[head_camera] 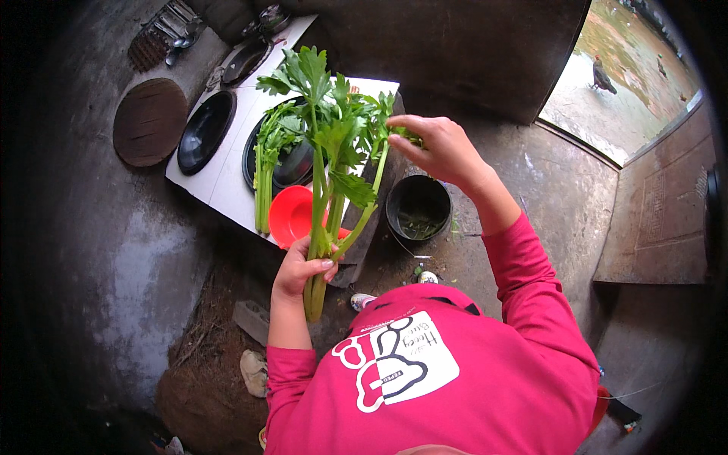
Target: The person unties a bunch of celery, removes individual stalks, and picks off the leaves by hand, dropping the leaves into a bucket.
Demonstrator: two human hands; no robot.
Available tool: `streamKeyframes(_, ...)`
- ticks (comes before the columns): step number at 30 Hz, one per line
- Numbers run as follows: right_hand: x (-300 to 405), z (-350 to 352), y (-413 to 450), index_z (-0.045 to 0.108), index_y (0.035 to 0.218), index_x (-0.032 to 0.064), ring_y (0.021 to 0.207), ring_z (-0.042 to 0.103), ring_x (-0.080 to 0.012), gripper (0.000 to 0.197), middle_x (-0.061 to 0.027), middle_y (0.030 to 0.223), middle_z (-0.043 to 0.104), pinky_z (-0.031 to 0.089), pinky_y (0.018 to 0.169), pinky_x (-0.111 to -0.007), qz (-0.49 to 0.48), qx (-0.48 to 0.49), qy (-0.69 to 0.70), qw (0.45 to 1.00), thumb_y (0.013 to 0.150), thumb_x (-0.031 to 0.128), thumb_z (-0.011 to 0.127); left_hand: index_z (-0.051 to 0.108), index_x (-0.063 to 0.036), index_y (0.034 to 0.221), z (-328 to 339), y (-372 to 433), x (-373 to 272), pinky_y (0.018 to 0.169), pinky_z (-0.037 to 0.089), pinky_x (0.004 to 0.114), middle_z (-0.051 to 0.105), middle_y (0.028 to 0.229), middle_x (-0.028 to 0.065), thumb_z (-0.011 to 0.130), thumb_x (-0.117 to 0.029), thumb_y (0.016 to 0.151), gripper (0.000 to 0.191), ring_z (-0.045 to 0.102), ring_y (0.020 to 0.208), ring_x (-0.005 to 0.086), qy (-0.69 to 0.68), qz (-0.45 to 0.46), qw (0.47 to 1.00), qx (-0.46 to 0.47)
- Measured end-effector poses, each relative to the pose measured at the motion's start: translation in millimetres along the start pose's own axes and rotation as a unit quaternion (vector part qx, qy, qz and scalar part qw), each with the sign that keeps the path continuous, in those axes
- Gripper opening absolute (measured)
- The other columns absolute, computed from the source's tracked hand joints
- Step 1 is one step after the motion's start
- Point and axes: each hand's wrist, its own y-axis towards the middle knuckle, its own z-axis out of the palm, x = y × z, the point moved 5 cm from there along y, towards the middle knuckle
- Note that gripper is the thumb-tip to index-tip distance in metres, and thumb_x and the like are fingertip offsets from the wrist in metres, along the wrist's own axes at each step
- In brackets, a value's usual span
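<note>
A bunch of leafy celery (pixel 335 153) stands upright in my left hand (pixel 301 267), whose fingers wrap round the stalks near their base. At the right side of its leaves is my right hand (pixel 435 145), fingers curved and thumb apart; some green leaf shows behind and under the fingers, and whether they grip it cannot be made out. More celery stalks (pixel 263 187) lie on the white tiled stove top, partly over a black wok. A red plastic scoop or bowl (pixel 291 213) sits beside them, partly hidden by the held stalks.
On the floor right of the white tiled stove (pixel 219 187) stands a black bucket (pixel 418 207) with green scraps inside. A black lid or pan (pixel 206 132) and a round wooden board (pixel 151 122) are at the left. Firewood and brush (pixel 199 335) lie lower left. Outside the doorway is a chicken (pixel 603 77).
</note>
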Motion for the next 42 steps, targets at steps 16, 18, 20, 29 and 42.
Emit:
streamKeyframes(16, 19, 14, 0, 0.066, 0.095, 0.0183, 0.053, 0.052, -0.0192, 0.023, -0.0025, 0.063, 0.047, 0.042, 0.045, -0.032, -0.250, -0.099, -0.105, 0.957, 0.073, 0.011, 0.069, 0.059, 0.0011, 0.094, -1, -7, -6, 0.045, 0.044, 0.029, 0.058, 0.079, 0.0161, 0.065, -0.002, 0.064, 0.031, 0.052, 0.048, 0.0193, -0.027, 0.006, 0.999, -0.028)
streamKeyframes(18, 22, 9, -3, 0.066, 0.096, 0.0170, 0.055, 0.053, -0.0190, 0.024, -0.0022, 0.065, 0.047, 0.043, 0.047, -0.032, -0.264, -0.106, -0.117, 0.952, 0.072, 0.011, 0.069, 0.059, 0.0004, 0.094, -5, -9, -5, 0.044, 0.044, 0.029, 0.058, 0.080, 0.0163, 0.065, -0.002, 0.063, 0.031, 0.052, 0.048, 0.0190, -0.029, 0.006, 0.999, -0.028)
streamKeyframes(20, 22, 6, -5, 0.065, 0.096, 0.0157, 0.057, 0.054, -0.0189, 0.026, -0.0019, 0.066, 0.048, 0.044, 0.048, -0.031, -0.278, -0.112, -0.128, 0.946, 0.071, 0.011, 0.069, 0.060, -0.0002, 0.093, -10, -11, -4, 0.044, 0.044, 0.028, 0.058, 0.082, 0.0166, 0.065, -0.003, 0.063, 0.031, 0.052, 0.048, 0.0188, -0.031, 0.007, 0.999, -0.029)
streamKeyframes(29, 17, 19, -11, 0.058, 0.091, 0.0081, 0.064, 0.058, -0.0229, 0.026, -0.0066, 0.075, 0.052, 0.047, 0.056, -0.033, -0.223, -0.097, -0.127, 0.962, 0.068, 0.007, 0.070, 0.061, -0.0033, 0.097, -12, -7, -11, 0.044, 0.044, 0.027, 0.058, 0.085, 0.0162, 0.064, -0.005, 0.066, 0.032, 0.052, 0.048, 0.0171, -0.018, 0.023, 0.999, -0.041)
streamKeyframes(42, -44, 4, -13, 0.058, 0.085, 0.0060, 0.067, 0.052, -0.0049, 0.020, 0.0009, 0.075, 0.057, 0.041, 0.058, -0.021, 0.170, -0.135, 0.444, 0.869, 0.089, 0.025, 0.060, 0.053, -0.0041, 0.097, -24, -15, -6, 0.043, 0.044, 0.026, 0.053, 0.087, 0.0137, 0.063, -0.008, 0.067, 0.032, 0.049, 0.047, 0.0142, -0.106, 0.018, 0.994, -0.019)
